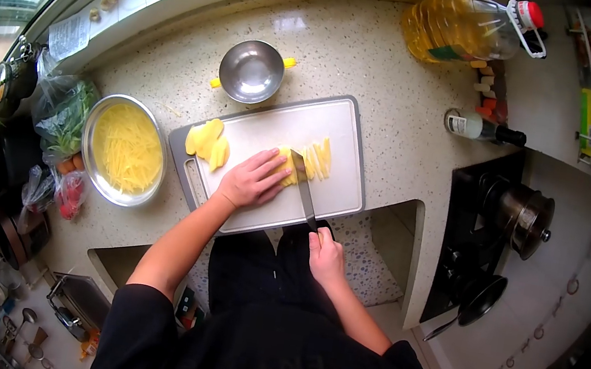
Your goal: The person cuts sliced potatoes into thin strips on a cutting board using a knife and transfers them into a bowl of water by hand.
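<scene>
The right hand (327, 256) is wrapped around the handle of a kitchen knife (304, 188), its blade slanting away and leftward beside potato slices (282, 170) on the cutting board (338, 126). The left hand (254, 180), nearer the slices, lies flat over them, left of the blade; potato strips (320, 159) lie right, roughly parallel to it.

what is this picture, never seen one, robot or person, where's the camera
No robot: these are a person's two bare hands, filmed by a camera worn on the head, looking forward and down. The right hand grips a steel-bladed knife; the left hand lies on flat yellow slices. Underneath is a white rectangular cutting board with a grey border, on a speckled beige counter. Nearby stand a round metal bowl of yellow shreds and a smaller metal bowl with yellow handles.
</scene>
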Available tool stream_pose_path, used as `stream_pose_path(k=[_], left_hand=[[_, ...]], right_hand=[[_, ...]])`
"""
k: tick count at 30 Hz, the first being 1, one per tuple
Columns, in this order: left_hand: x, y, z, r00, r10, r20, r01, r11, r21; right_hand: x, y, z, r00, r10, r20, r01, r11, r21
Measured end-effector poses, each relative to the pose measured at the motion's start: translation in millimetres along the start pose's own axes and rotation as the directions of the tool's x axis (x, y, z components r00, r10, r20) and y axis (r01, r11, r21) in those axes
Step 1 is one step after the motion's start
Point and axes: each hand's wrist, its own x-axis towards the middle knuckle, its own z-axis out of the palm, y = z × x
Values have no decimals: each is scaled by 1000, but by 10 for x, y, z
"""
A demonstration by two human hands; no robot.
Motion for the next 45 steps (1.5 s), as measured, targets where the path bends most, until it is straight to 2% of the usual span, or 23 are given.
stream_pose_path(k=[6,9,24,30,33,39,45], left_hand=[[-10,-5,-1,1000,-4,-4,4,1000,-13],[-4,4,5,1000,-8,-2,8,1000,-15],[-7,1,13,1000,-10,2,10,1000,-15],[0,-5,12,1000,-4,0,4,1000,-14],[14,-1,2,1000,-5,2,5,1000,-16],[3,12,-1,1000,-5,-4,5,1000,-6],[7,17,-2,1000,-8,-7,8,1000,-12]], right_hand=[[-31,89,-29,1000,6,-31,-3,994,108],[-19,15,-105,1000,3,-13,-2,999,51],[18,11,-73,999,-32,21,31,998,48],[88,-34,-90,998,23,53,-20,999,-46],[112,-3,-16,1000,9,-3,-9,998,-69],[137,101,-32,1000,1,-18,0,998,70],[74,33,-176,1000,-17,26,15,998,54]])
